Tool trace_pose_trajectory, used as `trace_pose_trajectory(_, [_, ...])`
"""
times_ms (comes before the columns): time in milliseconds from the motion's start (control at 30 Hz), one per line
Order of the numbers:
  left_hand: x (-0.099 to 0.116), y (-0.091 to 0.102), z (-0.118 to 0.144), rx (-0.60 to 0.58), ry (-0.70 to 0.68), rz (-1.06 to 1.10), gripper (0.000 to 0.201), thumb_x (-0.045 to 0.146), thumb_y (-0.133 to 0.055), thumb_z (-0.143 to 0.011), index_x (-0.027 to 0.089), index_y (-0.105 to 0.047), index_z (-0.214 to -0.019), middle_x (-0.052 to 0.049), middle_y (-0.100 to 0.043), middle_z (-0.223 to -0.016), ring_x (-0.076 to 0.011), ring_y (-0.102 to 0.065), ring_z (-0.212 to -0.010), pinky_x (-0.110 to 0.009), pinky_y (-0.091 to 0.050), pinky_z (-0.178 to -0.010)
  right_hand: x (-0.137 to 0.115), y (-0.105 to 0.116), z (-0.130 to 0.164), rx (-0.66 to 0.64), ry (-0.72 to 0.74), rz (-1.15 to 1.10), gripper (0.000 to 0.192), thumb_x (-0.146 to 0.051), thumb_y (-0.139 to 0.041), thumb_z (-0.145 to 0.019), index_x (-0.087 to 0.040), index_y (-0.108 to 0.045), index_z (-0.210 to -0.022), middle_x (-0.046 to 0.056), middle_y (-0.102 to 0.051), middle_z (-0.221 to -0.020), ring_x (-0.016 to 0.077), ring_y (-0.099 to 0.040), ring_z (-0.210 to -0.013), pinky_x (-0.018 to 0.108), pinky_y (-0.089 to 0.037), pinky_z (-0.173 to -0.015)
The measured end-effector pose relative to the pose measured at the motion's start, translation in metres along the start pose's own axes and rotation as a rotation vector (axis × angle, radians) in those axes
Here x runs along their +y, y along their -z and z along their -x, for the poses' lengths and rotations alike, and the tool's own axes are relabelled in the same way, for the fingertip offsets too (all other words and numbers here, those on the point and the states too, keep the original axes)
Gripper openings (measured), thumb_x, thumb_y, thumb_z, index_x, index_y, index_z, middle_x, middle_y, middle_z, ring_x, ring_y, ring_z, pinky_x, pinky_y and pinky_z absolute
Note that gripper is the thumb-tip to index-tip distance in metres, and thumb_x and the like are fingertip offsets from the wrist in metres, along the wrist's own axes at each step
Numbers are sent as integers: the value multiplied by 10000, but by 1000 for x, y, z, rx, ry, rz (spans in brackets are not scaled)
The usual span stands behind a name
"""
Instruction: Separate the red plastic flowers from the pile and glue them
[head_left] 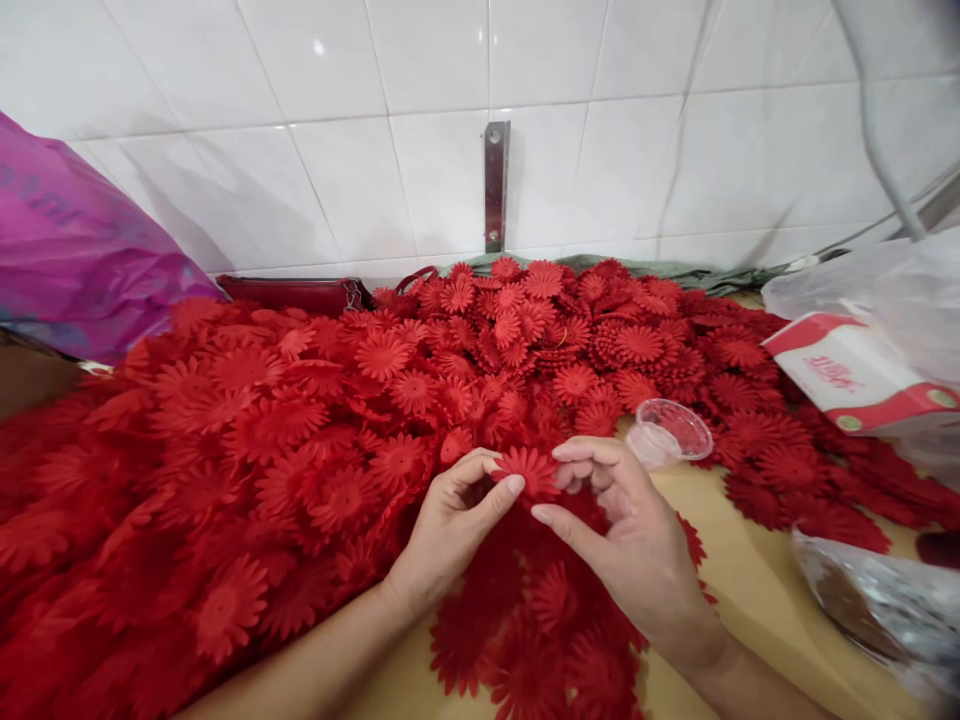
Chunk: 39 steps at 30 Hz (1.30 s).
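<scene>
Both hands pinch one red flower (527,470): left hand (450,525) and right hand (622,530) grip its edges between fingertips, mid-assembly. Next calls for careful separating. Just beyond the right hand, a clear cup (670,431); farther, the flower pile (315,420).

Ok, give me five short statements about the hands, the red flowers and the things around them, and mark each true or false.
1. Both the left hand and the right hand hold one red flower between them. True.
2. The small clear cup lies to the left of the hands. False: it lies to their right, just beyond the right hand.
3. A pink bag sits at the far left. True.
4. The flower pile is blue. False: it is red.
5. The white and red box rests under the left hand. False: it sits far right, apart from both hands.
</scene>
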<state>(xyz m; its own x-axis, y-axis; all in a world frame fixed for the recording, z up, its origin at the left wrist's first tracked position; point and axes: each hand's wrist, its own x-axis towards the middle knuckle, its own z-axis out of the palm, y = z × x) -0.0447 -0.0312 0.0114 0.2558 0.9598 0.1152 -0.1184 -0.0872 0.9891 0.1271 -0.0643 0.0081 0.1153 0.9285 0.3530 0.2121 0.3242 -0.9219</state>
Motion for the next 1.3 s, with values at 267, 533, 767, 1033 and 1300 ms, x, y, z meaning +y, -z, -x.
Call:
trace_pose_trajectory(267, [3, 2, 1, -36, 28, 13, 369, 445, -794, -823, 163, -601, -684, 12, -534, -748, -127, -477, -741, -255, -400, -742, -7, 1, -1, -38, 175, 184, 138, -313, -753, -883, -296, -693, -1006, 44, -665, -1120, 212, -658, -1073, 360, -550, -953])
trace_pose_trajectory(533, [-2, 4, 1, -83, -8, 18, 240, 395, -806, -825, 175, -723, -772, -29, -657, -852, -155, -583, -831, -275, -454, -821, -5, 1, -4, -180, -10, 20, 59, -283, -636, -960, -264, -659, -908, 12, -670, -1003, 161, -648, -972, 290, -506, -909])
trace_pose_trajectory(767, [1, 1, 1, -83, -44, -18, 228, 367, -741, -890, 179, -688, -773, -27, -633, -885, -153, -570, -869, -264, -446, -848, 1, 4, -6, -115, -166, -166, 167, -404, -595, -988, -255, -609, -915, 7, -660, -1050, 159, -605, -1006, 270, -475, -915])
trace_pose_trajectory(1033, [-1, 4, 0, 79, 36, 74, 318, 467, -755, -856, 183, -619, -811, 18, -554, -786, -115, -466, -736, -234, -400, -736, 14, 9, -8, 49, -303, -277, 281, -547, -604, -954, -272, -543, -950, 9, -722, -952, 188, -649, -893, 342, -503, -892])
trace_pose_trajectory(1300, [-4, 2, -3, 127, 87, 151, 431, 377, -822, -784, 225, -608, -1125, 31, -576, -879, -86, -522, -741, -200, -437, -732, 9, 3, -13, 110, -290, -308, 367, -419, -834, -774, -278, -609, -1028, 13, -646, -1113, 164, -601, -1001, 294, -492, -916])
